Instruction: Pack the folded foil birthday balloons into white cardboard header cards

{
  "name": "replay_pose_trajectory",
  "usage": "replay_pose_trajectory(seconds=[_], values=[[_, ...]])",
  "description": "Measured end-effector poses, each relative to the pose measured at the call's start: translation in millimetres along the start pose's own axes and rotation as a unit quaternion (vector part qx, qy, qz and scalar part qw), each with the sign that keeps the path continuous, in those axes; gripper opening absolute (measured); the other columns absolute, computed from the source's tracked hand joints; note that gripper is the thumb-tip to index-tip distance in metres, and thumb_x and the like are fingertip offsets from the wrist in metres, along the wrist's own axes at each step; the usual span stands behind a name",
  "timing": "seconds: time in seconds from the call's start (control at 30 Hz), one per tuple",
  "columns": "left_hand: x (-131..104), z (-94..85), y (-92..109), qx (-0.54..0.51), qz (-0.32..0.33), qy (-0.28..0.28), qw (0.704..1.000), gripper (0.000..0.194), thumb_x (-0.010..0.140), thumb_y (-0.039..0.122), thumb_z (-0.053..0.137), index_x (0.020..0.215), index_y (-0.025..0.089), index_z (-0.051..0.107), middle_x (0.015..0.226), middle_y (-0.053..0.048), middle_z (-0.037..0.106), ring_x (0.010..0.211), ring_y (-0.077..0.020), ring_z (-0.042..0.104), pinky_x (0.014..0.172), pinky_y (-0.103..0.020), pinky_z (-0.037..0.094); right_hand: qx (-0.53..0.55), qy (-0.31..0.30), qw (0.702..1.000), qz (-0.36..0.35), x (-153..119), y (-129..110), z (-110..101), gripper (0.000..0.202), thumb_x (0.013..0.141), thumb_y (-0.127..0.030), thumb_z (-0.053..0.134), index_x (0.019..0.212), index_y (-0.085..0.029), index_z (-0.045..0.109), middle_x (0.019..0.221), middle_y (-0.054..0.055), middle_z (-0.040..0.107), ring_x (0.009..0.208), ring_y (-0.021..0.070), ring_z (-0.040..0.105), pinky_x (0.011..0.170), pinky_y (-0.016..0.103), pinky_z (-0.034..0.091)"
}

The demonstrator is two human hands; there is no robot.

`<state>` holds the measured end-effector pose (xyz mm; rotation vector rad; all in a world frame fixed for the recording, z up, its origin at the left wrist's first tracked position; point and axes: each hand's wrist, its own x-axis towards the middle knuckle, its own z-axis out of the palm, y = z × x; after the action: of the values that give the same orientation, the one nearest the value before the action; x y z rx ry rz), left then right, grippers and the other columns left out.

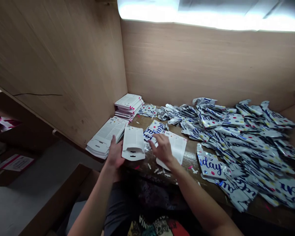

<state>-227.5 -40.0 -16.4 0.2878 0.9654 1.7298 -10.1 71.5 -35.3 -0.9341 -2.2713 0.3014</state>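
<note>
Apparently light and stiff, the white card sleeve (134, 139) sat at the front of the counter (191, 153), best held by its sides, where the thumb-raised left hand (115, 154) touched it, grip unclear, while the right hand (163, 149) hung loosely open, seemingly empty, over a slick-looking foil balloon (157, 126).

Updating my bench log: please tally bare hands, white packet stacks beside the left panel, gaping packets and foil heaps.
Hands: 2 (left hand, right hand)
Packet stacks: 2 (rear stack, front stack)
Gaping packet: 1
Foil heap: 1
Total: 6
</note>
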Motion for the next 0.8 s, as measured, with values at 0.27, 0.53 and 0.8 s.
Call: replay_pose_trajectory(seconds=[0.27, 0.53, 0.8], values=[[-27.1, -4.9, -61.8, 0.669, 0.292, -0.103, 0.676, 0.065, 0.092, 0.043, 0.073, 0.153, 0.028, 0.058, 0.169, -0.011, 0.043, 0.159, -0.043, 0.029, 0.131, -0.064, 0.013, -0.18, -0.148, 0.966, 0.11, 70.6, 76.8, 12.1, 0.056, 0.102, -0.053, 0.059, 0.141, -0.013, 0.058, 0.15, 0.025, 0.055, 0.135, 0.0415, 0.048, 0.115, 0.051, 0.035], [13.1, -39.7, -78.4, 0.738, 0.317, -0.079, 0.59, 0.057, 0.097, 0.044, 0.064, 0.148, 0.019, 0.063, 0.156, -0.017, 0.059, 0.151, -0.0412, 0.046, 0.129, -0.062, 0.022, -0.11, -0.179, 0.97, 0.119, 181.6, 63.6, 59.5, 0.052, 0.105, -0.056, 0.054, 0.137, -0.015, 0.062, 0.139, 0.021, 0.063, 0.129, 0.0327, 0.057, 0.11, 0.037, 0.042], [11.1, -40.0, -81.3, 0.78, 0.384, -0.031, 0.493, 0.04, 0.096, 0.041, 0.066, 0.129, 0.02, 0.072, 0.141, -0.009, 0.071, 0.135, -0.0365, 0.061, 0.119, -0.06, 0.039, -0.072, -0.188, 0.934, 0.294, 300.7, 90.4, 108.9, 0.086, 0.091, -0.06, 0.076, 0.155, -0.009, 0.047, 0.162, 0.031, 0.038, 0.149, 0.048, 0.039, 0.117, 0.063, 0.036]])
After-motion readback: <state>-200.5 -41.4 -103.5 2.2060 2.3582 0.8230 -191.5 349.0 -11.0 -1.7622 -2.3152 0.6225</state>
